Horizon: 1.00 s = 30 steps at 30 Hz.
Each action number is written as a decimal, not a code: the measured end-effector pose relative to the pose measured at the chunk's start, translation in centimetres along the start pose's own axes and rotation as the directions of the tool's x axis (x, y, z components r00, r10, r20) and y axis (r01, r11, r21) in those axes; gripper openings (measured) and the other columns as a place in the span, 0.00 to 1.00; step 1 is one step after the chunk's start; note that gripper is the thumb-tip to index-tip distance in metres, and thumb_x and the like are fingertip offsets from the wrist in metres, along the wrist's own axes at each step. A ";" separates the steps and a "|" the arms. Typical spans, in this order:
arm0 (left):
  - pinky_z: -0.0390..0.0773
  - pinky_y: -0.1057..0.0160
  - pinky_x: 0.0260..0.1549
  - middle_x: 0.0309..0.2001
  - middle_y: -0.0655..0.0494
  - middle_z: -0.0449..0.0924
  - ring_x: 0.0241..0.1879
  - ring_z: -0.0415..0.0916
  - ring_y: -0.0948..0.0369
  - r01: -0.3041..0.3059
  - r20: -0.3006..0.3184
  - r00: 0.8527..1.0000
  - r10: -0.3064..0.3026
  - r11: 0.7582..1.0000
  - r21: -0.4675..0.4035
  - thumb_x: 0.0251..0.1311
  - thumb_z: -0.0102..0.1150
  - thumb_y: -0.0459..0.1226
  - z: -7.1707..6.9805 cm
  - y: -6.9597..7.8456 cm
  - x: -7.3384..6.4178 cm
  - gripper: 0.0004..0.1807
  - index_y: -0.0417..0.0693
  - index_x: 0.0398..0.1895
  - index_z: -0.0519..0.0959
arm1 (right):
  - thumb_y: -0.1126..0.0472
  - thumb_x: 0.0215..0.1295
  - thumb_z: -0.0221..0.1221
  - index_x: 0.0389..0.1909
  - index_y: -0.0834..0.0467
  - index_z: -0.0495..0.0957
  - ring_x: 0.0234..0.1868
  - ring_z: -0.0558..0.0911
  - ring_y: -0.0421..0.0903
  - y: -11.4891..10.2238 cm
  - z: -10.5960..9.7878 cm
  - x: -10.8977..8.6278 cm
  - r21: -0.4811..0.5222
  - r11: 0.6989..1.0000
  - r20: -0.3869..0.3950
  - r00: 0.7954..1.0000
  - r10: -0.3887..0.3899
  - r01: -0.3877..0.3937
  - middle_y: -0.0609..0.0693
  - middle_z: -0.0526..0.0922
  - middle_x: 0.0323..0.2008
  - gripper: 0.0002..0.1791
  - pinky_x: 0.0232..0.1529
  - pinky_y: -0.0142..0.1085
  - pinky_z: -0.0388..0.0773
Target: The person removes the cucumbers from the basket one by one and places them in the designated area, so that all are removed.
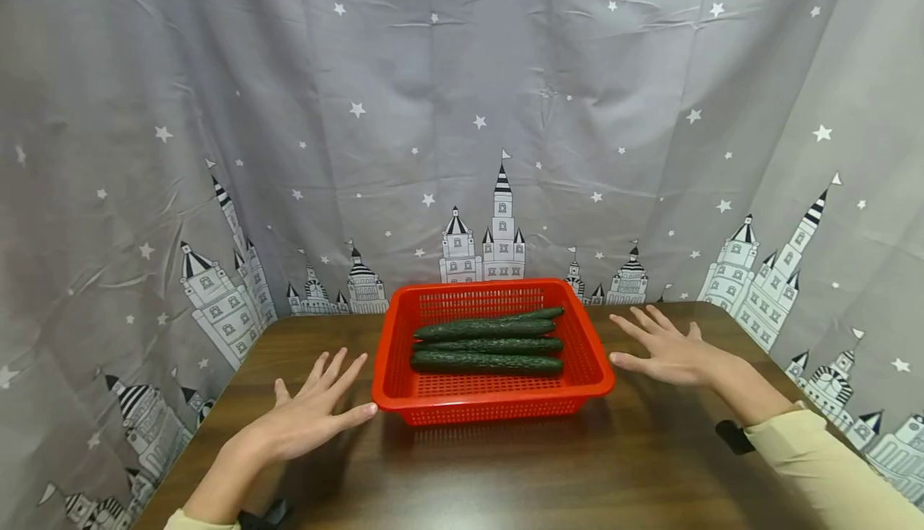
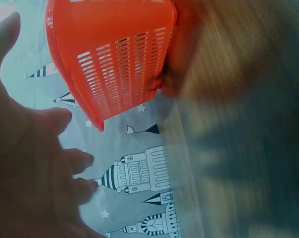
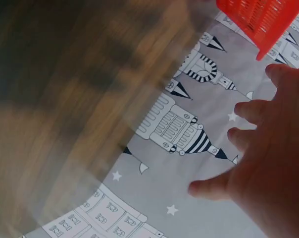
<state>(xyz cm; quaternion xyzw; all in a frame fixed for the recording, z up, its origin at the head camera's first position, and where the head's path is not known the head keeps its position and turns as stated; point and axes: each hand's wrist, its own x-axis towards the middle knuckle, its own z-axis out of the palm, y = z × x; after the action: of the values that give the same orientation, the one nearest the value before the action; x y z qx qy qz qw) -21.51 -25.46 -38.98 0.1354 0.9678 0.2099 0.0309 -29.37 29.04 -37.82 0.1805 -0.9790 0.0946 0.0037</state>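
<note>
A red plastic basket point(image 1: 491, 391) with slotted sides stands on the wooden table. Inside it lie several long dark green cucumbers point(image 1: 487, 362), side by side and roughly lengthwise. My left hand point(image 1: 306, 416) is spread at the basket's left side, its thumb tip close by the rim. On the other side, my right hand point(image 1: 667, 351) is spread too, with the thumb near the right rim. Both hands hold nothing. The left wrist view shows the basket's slotted wall point(image 2: 122, 64) beyond the fingers; the right wrist view catches only a corner of the basket point(image 3: 263, 22).
The brown table point(image 1: 505, 478) extends in front of the basket and to both sides. A grey curtain point(image 1: 390, 153) printed with castles and stars hangs behind the table and along its sides. Dark wrist straps point(image 1: 734, 437) show by the sleeves.
</note>
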 end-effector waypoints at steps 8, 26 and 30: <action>0.54 0.28 0.65 0.76 0.46 0.62 0.76 0.52 0.40 -0.052 -0.222 0.974 0.042 0.998 -0.041 0.66 0.51 0.66 0.9 0.2 0.9 0.42 0.57 0.77 0.62 | 0.27 0.69 0.48 0.69 0.48 0.73 0.65 0.76 0.61 -0.4 -0.5 1.3 0.023 0.998 -0.135 0.990 -0.047 0.051 0.56 0.77 0.66 0.39 0.54 0.66 0.72; 0.77 0.45 0.56 0.64 0.41 0.75 0.60 0.76 0.45 -0.002 -0.271 0.950 -0.157 0.863 -0.505 0.68 0.61 0.43 4.0 3.0 3.6 0.31 0.48 0.71 0.67 | 0.51 0.70 0.62 0.60 0.59 0.80 0.40 0.85 0.44 -3.3 -1.6 5.3 0.266 0.948 -0.231 0.966 -0.114 0.176 0.47 0.88 0.41 0.23 0.45 0.45 0.80; 0.78 0.48 0.54 0.65 0.42 0.73 0.62 0.73 0.45 0.015 -0.264 0.943 -0.200 0.822 -0.570 0.68 0.61 0.44 4.7 2.9 3.8 0.32 0.50 0.73 0.64 | 0.50 0.71 0.61 0.59 0.59 0.81 0.42 0.85 0.45 -4.1 -2.1 6.2 0.292 0.937 -0.236 0.964 -0.126 0.194 0.49 0.88 0.43 0.22 0.46 0.46 0.80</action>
<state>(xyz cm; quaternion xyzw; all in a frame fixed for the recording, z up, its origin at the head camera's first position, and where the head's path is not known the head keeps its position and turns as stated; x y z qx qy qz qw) -23.94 -20.02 -42.04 0.0300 0.8619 0.5009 -0.0724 -33.77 23.49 -34.77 0.2469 -0.9275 0.2664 0.0881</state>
